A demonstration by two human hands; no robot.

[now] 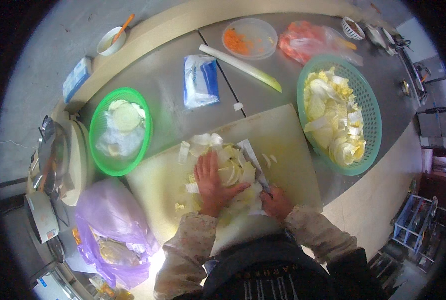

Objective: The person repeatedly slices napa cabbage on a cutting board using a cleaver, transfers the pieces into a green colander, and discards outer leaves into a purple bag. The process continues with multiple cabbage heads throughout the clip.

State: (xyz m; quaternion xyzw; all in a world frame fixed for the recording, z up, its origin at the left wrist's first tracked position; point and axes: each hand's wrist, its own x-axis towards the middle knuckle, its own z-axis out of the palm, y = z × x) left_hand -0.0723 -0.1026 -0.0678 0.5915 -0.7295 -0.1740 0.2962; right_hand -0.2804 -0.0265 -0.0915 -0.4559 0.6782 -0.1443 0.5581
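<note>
My left hand (211, 183) lies with fingers spread on a pile of cut napa cabbage (232, 170), which sits on a large pale cutting board (294, 150). My right hand (277, 203) is closed around the handle of a kitchen knife (253, 161). Its broad blade points away from me along the right side of the cabbage, and part of the edge is hidden by leaves. Small cabbage pieces lie left of the pile, and thin slivers (269, 160) lie right of the blade.
An oval green basket (375, 131) of cabbage stands right of the board; a bright green basket (95, 150) is at left. Beyond lie a leek (241, 67), a tissue pack (200, 81), a tub with shredded carrot (271, 37) and a bag (309, 41). A purple bag (110, 210) sits near left.
</note>
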